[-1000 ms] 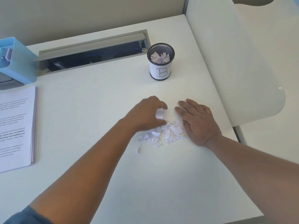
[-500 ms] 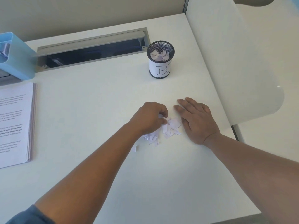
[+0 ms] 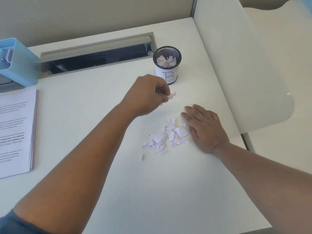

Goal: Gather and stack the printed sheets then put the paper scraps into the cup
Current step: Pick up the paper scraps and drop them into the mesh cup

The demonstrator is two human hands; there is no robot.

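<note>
My white desk [image 3: 118, 191] carries a stack of printed sheets [image 3: 16, 134] at its left edge, a blue organizer [image 3: 20, 65] behind them, and a mesh cup [image 3: 167, 64] marked B. Loose paper scraps [image 3: 166, 137] lie just beside my right hand [image 3: 204, 130], which rests flat on the desk.

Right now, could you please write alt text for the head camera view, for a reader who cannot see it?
A person's left hand pinches paper scraps above a white desk, near a black mesh cup marked "B" that already holds scraps. The right hand lies flat beside a pile of scraps; a stack of printed sheets lies at the left edge.
</note>
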